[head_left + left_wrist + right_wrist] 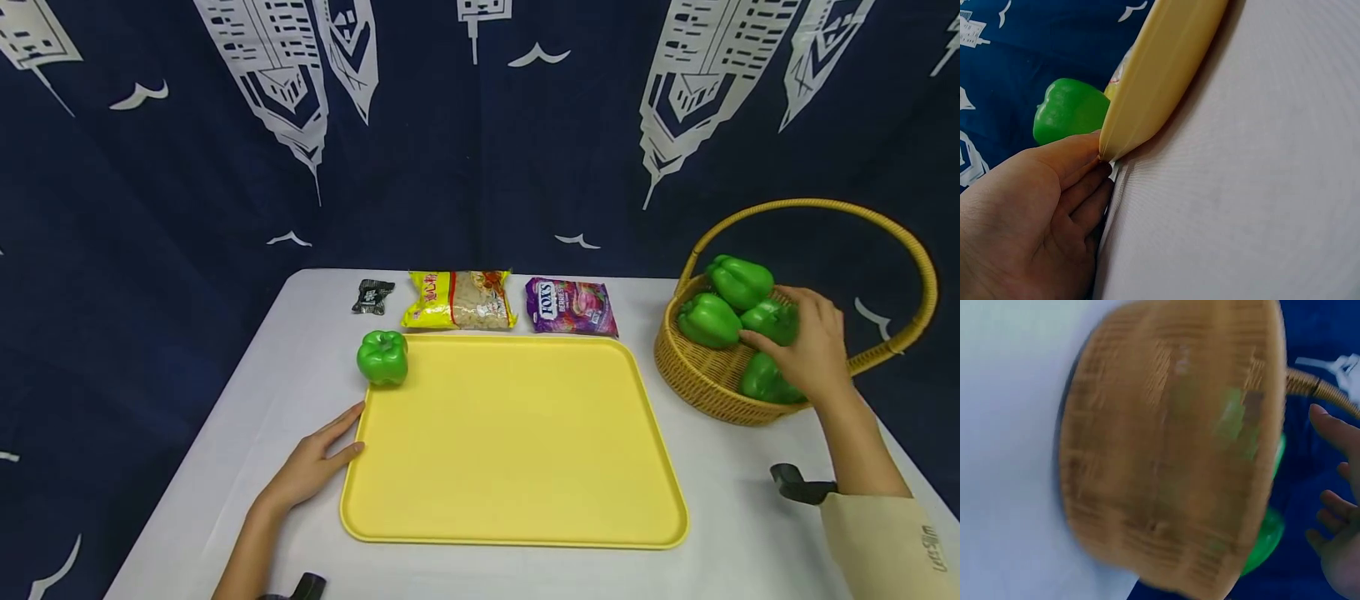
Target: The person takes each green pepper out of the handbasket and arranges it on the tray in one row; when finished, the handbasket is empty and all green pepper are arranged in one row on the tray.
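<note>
My left hand [318,462] lies at the left edge of a yellow tray [517,442], its extended fingers touching the rim; the left wrist view shows the same contact. A green bell pepper [383,358] sits on the tray's far left corner, just beyond those fingers. On the right, my right hand [813,346] is over a wicker basket [720,404] with several green bell peppers inside. Its thumb and fingers are spread about one bell pepper [772,321]. In the right wrist view, fingers [1333,515] and thumb stand apart, with no pepper visible between them; the basket is blurred.
Behind the tray lie a small black packet [372,297], a yellow noodle bag [459,300] and a purple FOX'S candy bag [572,307]. The basket's tall handle [810,202] arches over it. A white cloth [247,433] covers the table; a dark blue patterned curtain [480,167] hangs behind.
</note>
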The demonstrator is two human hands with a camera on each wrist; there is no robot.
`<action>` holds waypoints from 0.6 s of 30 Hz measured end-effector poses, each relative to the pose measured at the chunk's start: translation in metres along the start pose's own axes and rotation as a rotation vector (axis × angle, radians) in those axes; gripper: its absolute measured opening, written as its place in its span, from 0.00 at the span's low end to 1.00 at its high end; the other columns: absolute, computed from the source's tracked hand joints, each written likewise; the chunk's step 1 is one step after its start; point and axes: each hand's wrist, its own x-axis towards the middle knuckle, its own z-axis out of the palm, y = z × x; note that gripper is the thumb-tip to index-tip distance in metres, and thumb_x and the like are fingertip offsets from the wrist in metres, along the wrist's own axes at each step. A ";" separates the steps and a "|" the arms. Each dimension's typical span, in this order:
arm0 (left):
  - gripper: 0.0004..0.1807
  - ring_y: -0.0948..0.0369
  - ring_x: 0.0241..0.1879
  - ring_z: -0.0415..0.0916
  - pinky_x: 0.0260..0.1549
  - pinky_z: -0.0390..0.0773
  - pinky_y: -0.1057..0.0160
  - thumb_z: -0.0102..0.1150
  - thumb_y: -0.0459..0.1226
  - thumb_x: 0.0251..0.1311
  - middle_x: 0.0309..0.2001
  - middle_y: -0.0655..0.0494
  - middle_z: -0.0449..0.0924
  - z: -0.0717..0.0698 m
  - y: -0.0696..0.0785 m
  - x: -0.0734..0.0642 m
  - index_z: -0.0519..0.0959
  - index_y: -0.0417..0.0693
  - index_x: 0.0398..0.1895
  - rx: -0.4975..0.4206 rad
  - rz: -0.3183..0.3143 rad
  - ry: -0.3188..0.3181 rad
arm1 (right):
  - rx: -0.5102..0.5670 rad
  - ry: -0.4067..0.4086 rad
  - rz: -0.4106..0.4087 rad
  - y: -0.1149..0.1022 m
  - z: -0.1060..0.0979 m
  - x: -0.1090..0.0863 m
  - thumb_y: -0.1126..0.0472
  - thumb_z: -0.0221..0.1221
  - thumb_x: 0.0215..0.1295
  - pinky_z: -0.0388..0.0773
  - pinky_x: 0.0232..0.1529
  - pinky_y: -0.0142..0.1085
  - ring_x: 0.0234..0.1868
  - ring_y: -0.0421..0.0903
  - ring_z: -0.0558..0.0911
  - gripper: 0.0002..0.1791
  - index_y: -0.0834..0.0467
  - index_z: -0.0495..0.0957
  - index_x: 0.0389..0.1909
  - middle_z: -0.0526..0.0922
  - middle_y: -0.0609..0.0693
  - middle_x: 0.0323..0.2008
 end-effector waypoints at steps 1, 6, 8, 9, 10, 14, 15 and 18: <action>0.33 0.50 0.68 0.50 0.63 0.53 0.45 0.53 0.49 0.62 0.68 0.52 0.56 0.000 0.000 0.000 0.59 0.52 0.69 -0.001 0.001 0.000 | -0.010 -0.013 0.030 0.006 -0.002 0.001 0.62 0.66 0.54 0.45 0.63 0.61 0.64 0.68 0.50 0.42 0.67 0.54 0.66 0.53 0.71 0.64; 0.33 0.50 0.68 0.51 0.63 0.54 0.45 0.53 0.50 0.62 0.68 0.53 0.57 0.000 -0.001 0.000 0.60 0.54 0.69 0.005 -0.005 0.001 | -0.027 -0.057 0.101 0.027 -0.006 0.001 0.59 0.63 0.58 0.42 0.63 0.62 0.65 0.70 0.46 0.44 0.69 0.49 0.68 0.49 0.74 0.64; 0.33 0.50 0.68 0.51 0.63 0.54 0.45 0.53 0.50 0.62 0.68 0.54 0.57 0.000 -0.001 0.000 0.60 0.54 0.69 0.004 -0.008 0.002 | -0.032 -0.067 0.113 0.033 -0.006 0.001 0.57 0.62 0.59 0.42 0.63 0.62 0.65 0.70 0.45 0.45 0.69 0.47 0.68 0.47 0.75 0.64; 0.33 0.50 0.68 0.51 0.63 0.53 0.45 0.54 0.50 0.62 0.68 0.53 0.57 0.000 -0.001 0.000 0.60 0.54 0.69 0.001 -0.010 0.003 | -0.037 -0.072 0.116 0.035 -0.006 0.001 0.56 0.62 0.59 0.42 0.63 0.62 0.65 0.71 0.45 0.45 0.69 0.47 0.68 0.47 0.75 0.64; 0.33 0.50 0.68 0.51 0.63 0.53 0.45 0.54 0.50 0.62 0.68 0.53 0.57 0.000 -0.001 0.000 0.60 0.54 0.69 -0.001 -0.010 0.003 | -0.042 -0.078 0.121 0.037 -0.005 0.001 0.55 0.62 0.60 0.42 0.63 0.62 0.65 0.71 0.45 0.45 0.70 0.46 0.68 0.47 0.76 0.64; 0.33 0.50 0.68 0.50 0.63 0.53 0.45 0.54 0.50 0.62 0.68 0.52 0.56 0.001 -0.001 0.001 0.59 0.53 0.69 -0.005 -0.009 0.000 | -0.068 -0.111 0.137 0.044 -0.004 0.003 0.52 0.60 0.61 0.41 0.64 0.62 0.65 0.72 0.44 0.47 0.71 0.44 0.68 0.45 0.76 0.64; 0.33 0.50 0.68 0.50 0.63 0.53 0.45 0.54 0.50 0.62 0.68 0.52 0.56 0.001 -0.001 0.001 0.59 0.53 0.69 -0.005 -0.011 0.001 | -0.073 -0.122 0.141 0.045 -0.004 0.003 0.51 0.59 0.61 0.41 0.63 0.62 0.65 0.72 0.43 0.47 0.71 0.44 0.68 0.45 0.76 0.64; 0.33 0.50 0.68 0.50 0.63 0.53 0.45 0.54 0.49 0.62 0.68 0.52 0.56 0.001 -0.001 0.001 0.59 0.53 0.69 -0.003 -0.016 0.003 | -0.079 -0.145 0.147 0.047 -0.004 0.004 0.49 0.58 0.62 0.42 0.63 0.63 0.65 0.73 0.44 0.47 0.72 0.44 0.68 0.45 0.76 0.64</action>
